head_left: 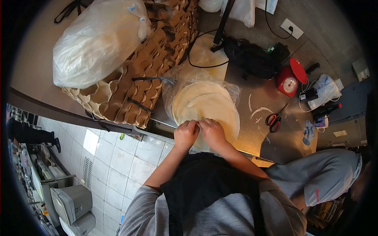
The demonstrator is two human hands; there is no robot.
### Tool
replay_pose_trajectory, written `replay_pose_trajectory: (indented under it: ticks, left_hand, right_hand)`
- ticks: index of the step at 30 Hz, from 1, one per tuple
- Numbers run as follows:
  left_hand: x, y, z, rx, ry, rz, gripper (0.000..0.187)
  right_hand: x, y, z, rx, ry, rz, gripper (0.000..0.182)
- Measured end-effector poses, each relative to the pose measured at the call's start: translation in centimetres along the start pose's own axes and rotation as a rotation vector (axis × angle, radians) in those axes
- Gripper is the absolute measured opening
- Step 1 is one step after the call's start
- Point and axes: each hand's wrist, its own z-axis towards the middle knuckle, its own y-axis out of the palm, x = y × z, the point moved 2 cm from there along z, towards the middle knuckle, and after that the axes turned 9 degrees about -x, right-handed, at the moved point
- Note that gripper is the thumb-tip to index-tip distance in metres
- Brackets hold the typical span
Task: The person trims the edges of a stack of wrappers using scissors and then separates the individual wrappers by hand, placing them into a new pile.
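A stack of thin, round, pale dough sheets (210, 98) lies on a clear plastic bag (173, 76) at the counter's front edge. My left hand (186, 134) and my right hand (212, 134) meet over the near side of the stack. Fingertips of both hands are pinched together on what looks like the edge of the top dough sheet. Part of a sheet hangs down below the hands towards my apron. The exact grip is small and partly hidden by the fingers.
Stacked brown egg trays (145, 74) stand left, topped by a full white plastic bag (100, 43). On the steel counter (252, 135) are black-and-red scissors (275, 118), a red scale (290, 80) and a dark bag (252, 59). A seated person's leg (315, 177) is close at right.
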Motion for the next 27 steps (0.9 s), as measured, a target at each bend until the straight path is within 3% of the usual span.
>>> replay_pose_trajectory:
  ticks: [7, 10, 16, 21, 27]
  left_hand:
    - [-0.6, 0.3, -0.1, 0.003, -0.19, -0.28, 0.01]
    - [-0.9, 0.6, -0.1, -0.096, -0.361, -0.547, 0.016]
    - [-1.4, 1.5, 0.0, -0.074, -0.297, -0.583, 0.027]
    - [-0.7, -0.1, 0.3, -0.052, -0.177, -0.426, 0.024]
    - [-0.5, -0.4, 0.5, 0.081, 0.078, -0.267, 0.017]
  right_hand:
    - [1.6, 0.3, -0.3, 0.024, 0.124, 0.225, 0.015]
    - [2.1, 0.3, -0.3, -0.006, 0.161, 0.344, 0.014]
    - [2.0, 0.2, -0.2, -0.063, 0.191, 0.422, 0.015]
    - [2.8, 0.9, -0.3, -0.084, 0.301, 0.648, 0.016]
    - [2.9, 1.1, 0.0, -0.086, 0.292, 0.636, 0.014]
